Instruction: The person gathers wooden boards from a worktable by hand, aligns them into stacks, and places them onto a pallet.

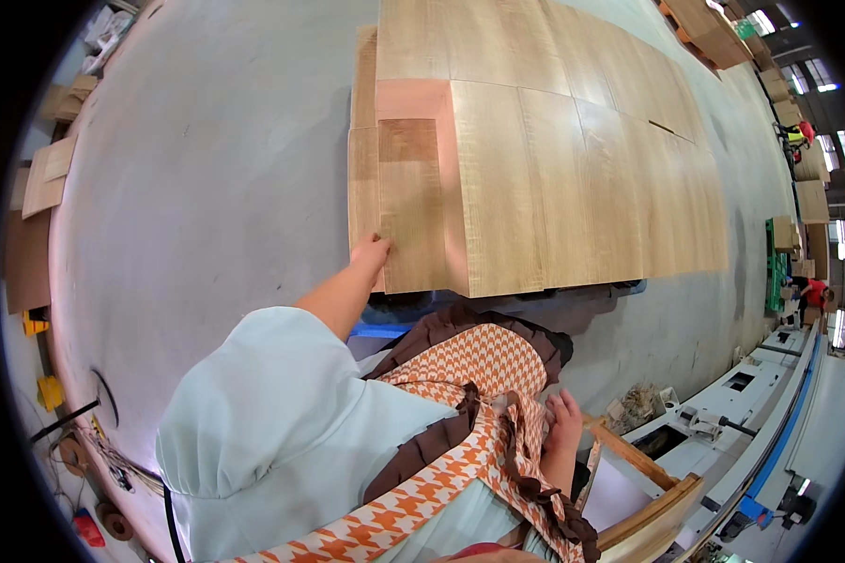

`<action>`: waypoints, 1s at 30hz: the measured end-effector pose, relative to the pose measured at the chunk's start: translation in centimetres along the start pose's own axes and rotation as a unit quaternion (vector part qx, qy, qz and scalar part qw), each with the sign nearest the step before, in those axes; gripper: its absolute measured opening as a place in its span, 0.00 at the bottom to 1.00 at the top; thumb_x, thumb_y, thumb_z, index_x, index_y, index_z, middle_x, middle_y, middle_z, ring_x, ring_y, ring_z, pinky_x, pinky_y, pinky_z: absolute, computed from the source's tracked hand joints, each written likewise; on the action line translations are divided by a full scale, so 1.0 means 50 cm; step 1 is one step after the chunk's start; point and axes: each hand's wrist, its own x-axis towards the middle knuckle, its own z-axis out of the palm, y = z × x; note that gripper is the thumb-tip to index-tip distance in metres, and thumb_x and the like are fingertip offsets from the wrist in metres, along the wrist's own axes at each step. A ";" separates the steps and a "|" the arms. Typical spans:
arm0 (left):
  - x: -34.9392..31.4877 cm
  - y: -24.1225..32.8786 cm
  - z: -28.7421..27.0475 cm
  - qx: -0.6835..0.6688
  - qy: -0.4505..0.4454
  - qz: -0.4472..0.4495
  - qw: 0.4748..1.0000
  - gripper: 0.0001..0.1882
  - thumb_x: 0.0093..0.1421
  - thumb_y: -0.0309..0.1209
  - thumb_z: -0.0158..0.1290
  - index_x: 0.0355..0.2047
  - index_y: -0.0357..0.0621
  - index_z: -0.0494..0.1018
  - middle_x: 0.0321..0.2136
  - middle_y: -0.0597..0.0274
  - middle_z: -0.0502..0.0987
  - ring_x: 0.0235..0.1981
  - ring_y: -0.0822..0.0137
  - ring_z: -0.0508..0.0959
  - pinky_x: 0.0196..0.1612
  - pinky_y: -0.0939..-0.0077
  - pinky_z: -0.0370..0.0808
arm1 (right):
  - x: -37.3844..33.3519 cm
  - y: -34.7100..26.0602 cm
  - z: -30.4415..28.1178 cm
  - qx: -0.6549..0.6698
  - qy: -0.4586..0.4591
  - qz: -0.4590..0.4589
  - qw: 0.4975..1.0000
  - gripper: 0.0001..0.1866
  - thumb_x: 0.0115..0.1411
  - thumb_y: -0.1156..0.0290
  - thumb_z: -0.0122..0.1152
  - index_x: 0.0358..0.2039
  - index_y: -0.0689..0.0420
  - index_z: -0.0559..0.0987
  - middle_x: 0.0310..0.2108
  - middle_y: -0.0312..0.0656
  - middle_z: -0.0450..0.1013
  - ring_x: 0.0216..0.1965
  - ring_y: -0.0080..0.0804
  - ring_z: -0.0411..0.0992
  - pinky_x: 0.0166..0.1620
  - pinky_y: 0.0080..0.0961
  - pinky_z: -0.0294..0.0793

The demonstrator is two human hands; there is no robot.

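Note:
Large light wood-grain boards lie in stacks in front of me, over a blue pallet. At their left end, a lower narrow board sits in a recess beside the taller stack, with bare pinkish-tan board faces around it. My left hand reaches forward, its fingers closed at the left edge of that narrow board, where a slimmer wood-grain strip runs alongside. Close to my body, my right hand hangs by the orange-and-white houndstooth apron, its fingers loosely bent and apart, holding nothing visible.
To the right stands a long white machine with a blue strip, and a wooden frame nearer me. More boards lean at the far left. Grey floor surrounds the stacks. Two people are far off at right.

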 end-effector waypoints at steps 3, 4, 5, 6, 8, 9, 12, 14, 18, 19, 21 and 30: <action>-0.008 -0.016 -0.014 0.002 0.007 0.014 1.000 0.18 0.48 0.30 0.47 0.41 0.37 0.69 0.30 0.55 0.74 0.32 0.65 0.73 0.32 0.72 0.70 | -0.002 0.037 -0.026 0.041 0.013 0.014 0.999 0.24 0.54 0.69 0.51 0.51 0.62 0.62 0.43 0.44 0.68 0.44 0.34 0.66 0.44 0.27 0.64; 0.000 -0.030 -0.012 0.007 0.002 0.014 1.000 0.18 0.48 0.30 0.47 0.41 0.37 0.69 0.30 0.55 0.74 0.32 0.65 0.73 0.32 0.72 0.70 | -0.006 0.052 -0.035 0.062 0.016 0.020 0.998 0.25 0.54 0.69 0.52 0.51 0.63 0.62 0.42 0.43 0.68 0.44 0.32 0.66 0.44 0.27 0.62; 0.004 -0.039 -0.010 -0.034 -0.006 0.002 0.999 0.19 0.48 0.31 0.47 0.41 0.39 0.69 0.32 0.54 0.74 0.34 0.63 0.73 0.34 0.71 0.70 | -0.011 0.058 -0.037 0.064 0.019 0.023 0.998 0.25 0.54 0.69 0.52 0.51 0.63 0.62 0.42 0.43 0.68 0.44 0.32 0.66 0.44 0.27 0.62; 0.005 -0.045 -0.007 -0.075 -0.014 -0.010 0.997 0.19 0.48 0.32 0.48 0.41 0.41 0.70 0.34 0.52 0.74 0.37 0.60 0.73 0.37 0.69 0.69 | -0.014 0.064 -0.038 0.070 0.017 0.015 0.997 0.25 0.54 0.69 0.51 0.51 0.63 0.62 0.41 0.43 0.69 0.44 0.33 0.66 0.44 0.27 0.63; -0.040 -0.034 -0.013 -0.034 -0.026 -0.012 0.999 0.18 0.48 0.32 0.47 0.40 0.41 0.70 0.32 0.53 0.74 0.34 0.61 0.73 0.34 0.70 0.69 | -0.018 0.074 -0.039 0.081 0.018 0.009 0.996 0.25 0.54 0.69 0.51 0.51 0.63 0.61 0.41 0.44 0.69 0.43 0.33 0.67 0.44 0.27 0.63; -0.062 -0.023 -0.016 0.003 -0.035 -0.013 0.999 0.17 0.48 0.31 0.47 0.40 0.41 0.70 0.30 0.54 0.74 0.31 0.62 0.74 0.32 0.70 0.69 | -0.018 0.078 -0.040 0.082 0.025 0.004 0.996 0.25 0.54 0.69 0.51 0.51 0.64 0.61 0.41 0.44 0.69 0.42 0.33 0.67 0.44 0.28 0.63; -0.003 -0.069 0.007 0.060 0.013 0.015 0.998 0.12 0.48 0.29 0.46 0.33 0.37 0.71 0.23 0.56 0.73 0.24 0.65 0.72 0.25 0.72 0.68 | -0.016 0.093 -0.046 0.085 0.026 0.005 0.996 0.24 0.54 0.70 0.50 0.51 0.65 0.61 0.41 0.45 0.69 0.42 0.33 0.67 0.43 0.27 0.65; -0.022 -0.023 0.004 0.069 -0.032 -0.021 0.997 0.13 0.48 0.28 0.46 0.35 0.37 0.69 0.26 0.56 0.72 0.26 0.63 0.72 0.27 0.70 0.68 | -0.009 0.106 -0.052 0.086 0.020 0.014 0.996 0.24 0.54 0.71 0.50 0.51 0.65 0.61 0.41 0.45 0.69 0.42 0.33 0.67 0.42 0.27 0.66; -0.031 -0.017 0.000 -0.013 -0.087 -0.018 0.996 0.15 0.47 0.29 0.46 0.36 0.38 0.67 0.28 0.54 0.71 0.26 0.61 0.70 0.28 0.69 0.68 | -0.021 0.118 -0.047 0.119 0.016 0.006 0.993 0.23 0.55 0.72 0.48 0.51 0.66 0.61 0.40 0.45 0.69 0.40 0.32 0.68 0.40 0.26 0.68; -0.035 -0.019 -0.001 -0.008 -0.086 -0.015 0.996 0.15 0.47 0.29 0.46 0.36 0.38 0.67 0.28 0.54 0.71 0.26 0.61 0.70 0.28 0.69 0.68 | -0.022 0.121 -0.047 0.131 0.018 0.016 0.991 0.23 0.55 0.73 0.48 0.51 0.66 0.61 0.40 0.45 0.69 0.40 0.31 0.68 0.40 0.25 0.68; -0.083 -0.001 -0.001 0.004 -0.021 -0.011 1.000 0.12 0.45 0.27 0.49 0.32 0.38 0.66 0.24 0.50 0.72 0.23 0.58 0.73 0.26 0.67 0.70 | -0.018 0.147 -0.056 0.151 0.027 0.027 0.988 0.23 0.55 0.73 0.49 0.50 0.66 0.61 0.39 0.45 0.69 0.39 0.31 0.68 0.40 0.25 0.68; -0.120 -0.011 0.008 0.421 0.021 0.070 0.904 0.28 0.44 0.31 0.55 0.44 0.38 0.57 0.41 0.43 0.70 0.44 0.49 0.70 0.45 0.61 0.68 | -0.026 0.185 -0.056 0.165 0.034 0.056 0.984 0.22 0.54 0.74 0.51 0.50 0.66 0.62 0.36 0.44 0.70 0.35 0.30 0.69 0.38 0.23 0.68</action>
